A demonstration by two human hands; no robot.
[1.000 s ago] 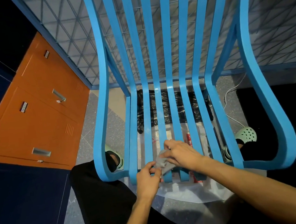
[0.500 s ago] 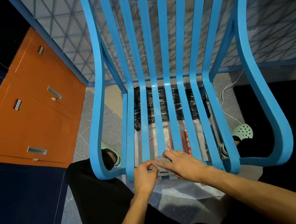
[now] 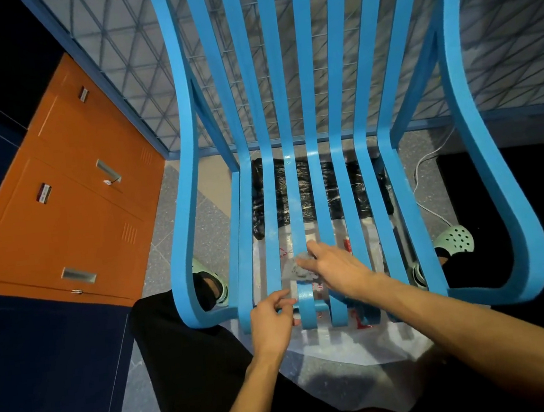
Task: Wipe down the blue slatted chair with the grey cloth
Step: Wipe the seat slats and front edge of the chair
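Observation:
The blue slatted chair (image 3: 342,104) fills the middle of the head view, its seat slats running toward me. My right hand (image 3: 334,266) presses the small grey cloth (image 3: 295,268) onto a middle seat slat a little back from the front edge, fingers flat over it. My left hand (image 3: 272,320) sits at the front ends of the left-middle slats, fingers loosely curled by a slat tip, apart from the cloth. Whether it grips the slat I cannot tell.
Orange locker doors (image 3: 62,207) and dark blue lockers (image 3: 30,382) stand on the left. A wire mesh panel (image 3: 514,29) is behind the chair. Black and clear plastic bags (image 3: 316,191) lie under the seat, a white cable (image 3: 427,162) at right. My feet in pale green clogs (image 3: 455,240) flank the chair.
My right hand has slid the cloth away from me along the middle slat. My left hand has let go of the cloth and stayed at the slat ends.

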